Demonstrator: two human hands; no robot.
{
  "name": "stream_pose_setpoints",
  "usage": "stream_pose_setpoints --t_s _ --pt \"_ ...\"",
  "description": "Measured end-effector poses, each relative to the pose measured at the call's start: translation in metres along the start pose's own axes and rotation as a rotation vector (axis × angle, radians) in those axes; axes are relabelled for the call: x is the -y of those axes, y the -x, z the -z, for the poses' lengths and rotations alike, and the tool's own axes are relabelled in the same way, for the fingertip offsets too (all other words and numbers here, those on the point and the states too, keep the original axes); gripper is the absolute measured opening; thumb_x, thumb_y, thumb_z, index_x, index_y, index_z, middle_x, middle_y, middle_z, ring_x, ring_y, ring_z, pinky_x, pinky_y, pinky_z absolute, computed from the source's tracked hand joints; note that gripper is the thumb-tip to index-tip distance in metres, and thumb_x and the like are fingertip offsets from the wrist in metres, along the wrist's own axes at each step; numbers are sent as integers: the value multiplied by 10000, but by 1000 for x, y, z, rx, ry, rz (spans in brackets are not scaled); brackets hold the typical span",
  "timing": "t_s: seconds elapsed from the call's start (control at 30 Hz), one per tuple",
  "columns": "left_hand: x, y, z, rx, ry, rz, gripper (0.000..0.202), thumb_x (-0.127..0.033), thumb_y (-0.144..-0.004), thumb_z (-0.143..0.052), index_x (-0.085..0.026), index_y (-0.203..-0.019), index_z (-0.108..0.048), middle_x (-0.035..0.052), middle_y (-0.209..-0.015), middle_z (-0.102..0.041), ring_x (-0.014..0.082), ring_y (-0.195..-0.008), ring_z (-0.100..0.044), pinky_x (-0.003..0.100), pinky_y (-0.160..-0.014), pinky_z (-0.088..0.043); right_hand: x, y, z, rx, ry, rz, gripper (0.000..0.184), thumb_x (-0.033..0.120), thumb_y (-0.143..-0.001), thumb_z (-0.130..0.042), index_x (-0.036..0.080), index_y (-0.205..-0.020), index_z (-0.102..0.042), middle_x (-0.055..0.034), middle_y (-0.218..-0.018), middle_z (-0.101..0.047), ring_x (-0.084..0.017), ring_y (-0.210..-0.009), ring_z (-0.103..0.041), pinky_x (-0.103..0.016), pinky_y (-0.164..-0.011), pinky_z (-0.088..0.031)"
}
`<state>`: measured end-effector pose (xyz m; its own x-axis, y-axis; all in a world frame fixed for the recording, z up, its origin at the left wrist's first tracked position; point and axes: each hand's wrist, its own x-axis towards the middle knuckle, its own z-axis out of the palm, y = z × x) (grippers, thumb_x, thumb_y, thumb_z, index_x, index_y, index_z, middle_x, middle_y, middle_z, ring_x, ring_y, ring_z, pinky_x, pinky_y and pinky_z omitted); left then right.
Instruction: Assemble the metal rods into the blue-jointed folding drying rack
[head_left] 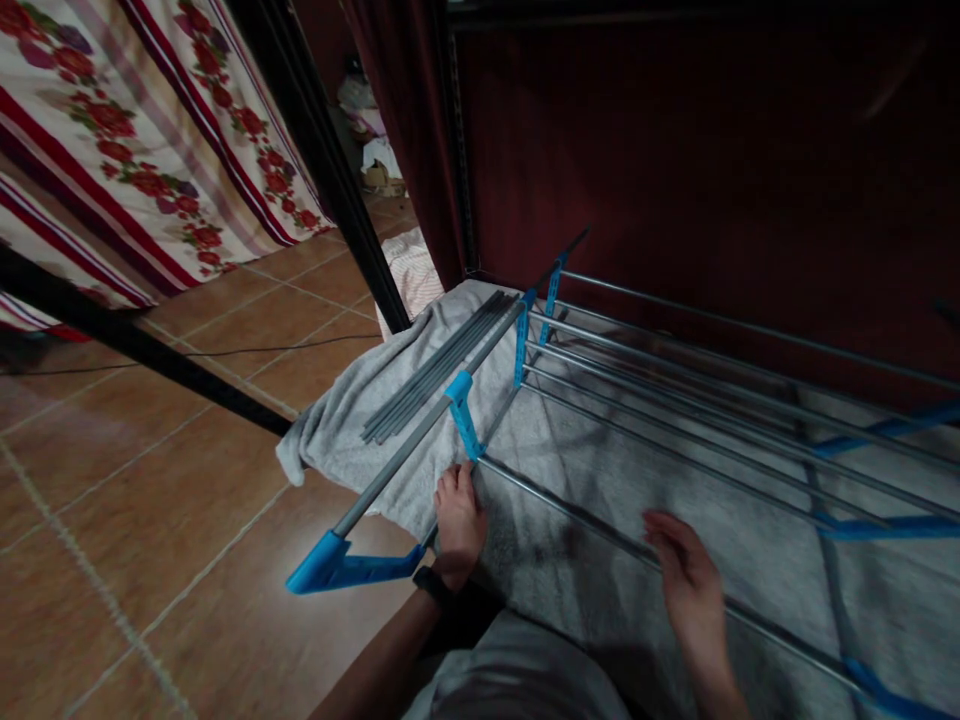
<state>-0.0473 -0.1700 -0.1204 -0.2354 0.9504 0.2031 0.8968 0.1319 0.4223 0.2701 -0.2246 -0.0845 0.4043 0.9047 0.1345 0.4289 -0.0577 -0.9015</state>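
A partly built rack of grey metal tubes and blue plastic connectors stands on a grey cloth. My left hand (459, 520) has its fingers curled at the rack's side tube, just below a blue connector (463, 418). A long front tube (570, 512) runs from that connector to the lower right. My right hand (686, 575) is over this tube with fingers loosely bent and the thumb apart; it does not appear to grip it. Several parallel tubes (720, 425) span the far side. A blue corner piece (330, 565) ends the side tube at the near left.
Several loose grey tubes (442, 370) lie bundled on the grey cloth (330, 430) beyond my left hand. Black metal posts (330, 160) and a dark red panel (675, 150) bound the spot. A cable (300, 347) crosses the tiled floor (210, 500) near a floral curtain (150, 130).
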Motion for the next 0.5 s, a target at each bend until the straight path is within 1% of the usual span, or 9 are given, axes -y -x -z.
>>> stream_pose_setpoints --t_s 0.03,0.1,0.13,0.2,0.27,0.3,0.37,0.43,0.5 --pt "0 -1 2 13 -38 -7 535 -58 -876 -458 -137 -1400 -533 164 -1238 -579 302 -1103 -565 457 -969 -469 16 -16 -25 120 -23 54 341 470 -905 -524 228 -1068 -701 -111 -1120 -739 -263 -1020 -686 -405 -890 -546" --pt "1 -4 5 35 -94 -19 484 -69 -913 -432 -124 -1379 -552 159 -1190 -600 301 -1072 -569 445 -950 -466 45 -43 -73 304 -26 168 312 393 -949 -477 233 -1076 -713 -95 -1147 -743 -242 -1078 -683 -392 -948 -540" --pt "2 -6 7 41 -112 -23 446 -80 -934 -420 -121 -1352 -572 153 -1157 -611 298 -1052 -571 439 -940 -465 56 -54 -96 382 -10 225 312 334 -959 -449 233 -1077 -720 -85 -1125 -749 -230 -1075 -686 -386 -967 -536" --pt "4 -8 9 43 -133 -30 385 -100 -968 -398 -121 -1291 -608 139 -1096 -622 289 -1008 -571 425 -921 -467 74 -71 -138 518 53 346 379 193 -943 -399 236 -1130 -726 -69 -1139 -746 -206 -1089 -681 -373 -1011 -520" --pt "4 -10 9 37 -162 -38 343 -114 -984 -388 -120 -1231 -627 132 -1051 -623 280 -963 -569 415 -901 -470 86 -83 -173 647 139 464 493 76 -893 -394 225 -1246 -704 -69 -1288 -701 -193 -1210 -630 -367 -1092 -475" --pt "4 -11 8 33 -183 -42 327 -114 -985 -390 -123 -1205 -632 129 -1032 -622 276 -947 -568 411 -892 -471 89 -88 -186 697 200 504 546 36 -869 -396 223 -1291 -689 -68 -1365 -666 -192 -1265 -596 -370 -1122 -452" --pt "4 -12 7 29 -222 -43 305 -96 -970 -404 -131 -1163 -637 122 -1016 -621 274 -944 -570 406 -887 -471 93 -97 -207 788 326 563 613 -11 -846 -407 223 -1352 -663 -66 -1474 -595 -197 -1340 -533 -380 -1159 -412" --pt "4 -12 5 35 -227 -37 304 -66 -941 -423 -136 -1148 -634 119 -1020 -621 275 -963 -577 403 -894 -470 93 -103 -220 866 421 612 611 -20 -863 -418 235 -1362 -660 -61 -1494 -578 -201 -1350 -515 -373 -1159 -397" --pt "5 -13 4 46 -207 -24 328 -41 -911 -432 -134 -1159 -626 118 -1025 -616 281 -982 -579 408 -899 -469 92 -105 -225 922 464 657 556 4 -909 -422 250 -1338 -674 -51 -1464 -598 -198 -1316 -531 -350 -1139 -396"
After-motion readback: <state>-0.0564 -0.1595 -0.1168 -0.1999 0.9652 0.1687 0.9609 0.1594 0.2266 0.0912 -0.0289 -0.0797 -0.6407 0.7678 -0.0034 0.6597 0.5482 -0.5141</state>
